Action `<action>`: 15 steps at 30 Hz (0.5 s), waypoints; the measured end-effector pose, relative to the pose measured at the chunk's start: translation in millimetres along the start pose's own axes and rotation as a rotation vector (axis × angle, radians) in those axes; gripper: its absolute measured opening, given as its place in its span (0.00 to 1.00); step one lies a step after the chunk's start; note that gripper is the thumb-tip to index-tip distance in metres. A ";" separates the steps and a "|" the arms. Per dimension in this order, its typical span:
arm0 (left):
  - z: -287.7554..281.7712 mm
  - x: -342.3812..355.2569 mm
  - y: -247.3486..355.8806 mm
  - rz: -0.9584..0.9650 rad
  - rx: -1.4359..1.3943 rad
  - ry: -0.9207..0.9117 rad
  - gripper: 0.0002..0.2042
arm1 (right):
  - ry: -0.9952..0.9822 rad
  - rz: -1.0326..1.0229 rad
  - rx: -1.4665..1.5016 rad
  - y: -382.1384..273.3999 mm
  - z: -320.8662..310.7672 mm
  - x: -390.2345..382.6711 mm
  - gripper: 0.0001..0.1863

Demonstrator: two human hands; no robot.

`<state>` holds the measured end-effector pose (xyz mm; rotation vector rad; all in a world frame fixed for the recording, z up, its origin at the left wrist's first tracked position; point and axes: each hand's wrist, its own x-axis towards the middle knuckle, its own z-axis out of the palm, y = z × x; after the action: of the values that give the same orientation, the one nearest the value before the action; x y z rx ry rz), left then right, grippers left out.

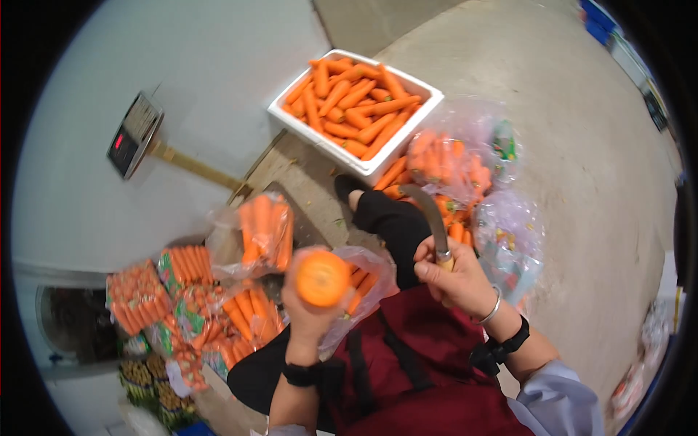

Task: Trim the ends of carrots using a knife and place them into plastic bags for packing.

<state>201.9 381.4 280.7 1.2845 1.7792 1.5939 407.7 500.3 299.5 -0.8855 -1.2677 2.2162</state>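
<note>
My left hand [308, 318] is closed around a thick carrot [322, 278], whose round, flat orange end faces up. In my right hand [459, 282] is a curved knife [429, 207] by its pale handle, its blade pointing up and left, apart from the carrot. Just beyond the left hand, a clear bag of carrots [263, 229] stands on the scale's dark platform [299, 216]. An open pinkish plastic bag [382, 270] with several carrots inside lies between my hands, close to my knee.
A white foam box [349, 161] heaped with carrots stands ahead. Bagged carrots [443, 161] and crumpled clear plastic [512, 225] lie to its right. The scale's display [131, 142] rises on a post at left. Packed carrots [137, 296] are piled on the left, with netted produce [156, 389] nearer me.
</note>
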 end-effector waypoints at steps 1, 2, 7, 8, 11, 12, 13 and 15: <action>-11.9 1.5 -16.4 -0.017 0.005 0.026 0.29 | -0.008 -0.022 0.001 2.9 2.5 13.4 0.09; -25.6 1.7 -32.6 -0.122 -0.049 0.136 0.29 | -0.021 -0.013 0.005 3.3 8.8 26.7 0.09; -38.8 -21.8 -109.4 -0.407 -0.005 -0.033 0.29 | -0.079 0.018 0.022 16.8 44.6 87.3 0.09; -30.7 -28.0 -128.1 -0.496 -0.045 -0.151 0.29 | -0.091 0.038 0.018 22.4 49.3 96.4 0.09; -1.6 -64.3 -199.5 -0.758 0.458 -0.529 0.34 | -0.095 0.110 0.019 45.2 59.0 119.4 0.09; 9.7 -71.9 -217.7 -0.834 0.632 -0.678 0.37 | -0.078 0.140 0.032 53.9 59.0 124.5 0.09; 20.9 -78.0 -232.3 -0.843 0.615 -0.678 0.37 | -0.052 0.170 0.043 61.3 56.2 129.7 0.08; 36.2 -90.7 -255.9 -0.943 0.641 -0.680 0.35 | -0.006 0.200 0.053 70.4 51.9 137.6 0.08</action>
<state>185.5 347.3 9.5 0.8004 1.9752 0.0539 270.4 523.6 214.6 -1.0247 -1.1623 2.3952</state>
